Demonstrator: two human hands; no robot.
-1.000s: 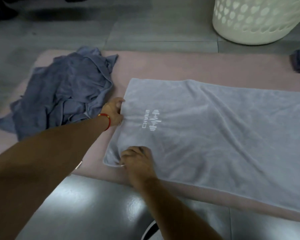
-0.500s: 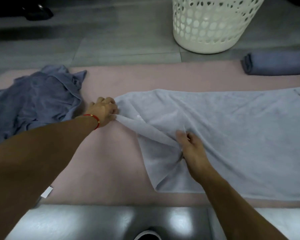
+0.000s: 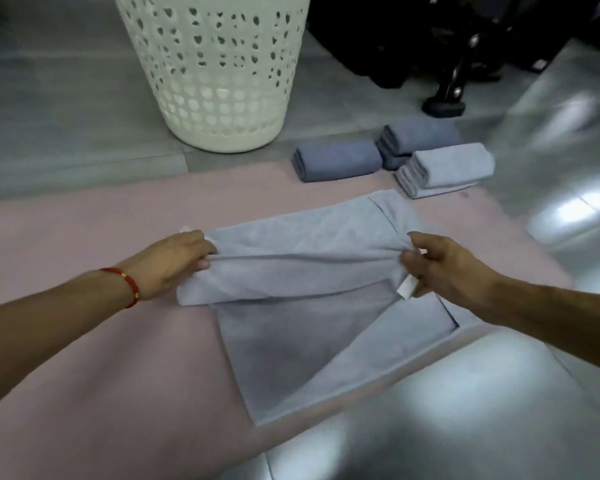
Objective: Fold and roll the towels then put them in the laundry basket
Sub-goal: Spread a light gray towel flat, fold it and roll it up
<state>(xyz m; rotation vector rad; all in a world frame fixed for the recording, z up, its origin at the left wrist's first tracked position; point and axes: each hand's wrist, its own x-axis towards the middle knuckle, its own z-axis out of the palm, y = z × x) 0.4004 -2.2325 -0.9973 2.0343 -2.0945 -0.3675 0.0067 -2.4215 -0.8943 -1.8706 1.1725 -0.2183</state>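
the fingers of the left hand [image 3: 174,259] were curled round one end of a raised fold in the pale towel [image 3: 312,306], at centre left of the frame. the fingers of the right hand [image 3: 440,268] pinched the opposite end of that fold at centre right, with a white label [image 3: 406,292] hanging just below them. the fold was pulled taut between the two hands, while the rest of the towel lay on the pink mat [image 3: 101,358], spreading toward the lower centre.

judged step: a fold in progress. to do it well, both ends should travel level, the tension should be kept even, and the carried edge should be laid square on the edge below before release.

the towel's lower right corner reached the mat's edge beside the shiny floor [image 3: 465,410]. open mat lay at left and lower left. three rolled towels [image 3: 340,161] sat at upper right, near the towel's far corner. the laundry basket [image 3: 215,71] stood at upper centre, well apart from both hands; its contents could not be told.
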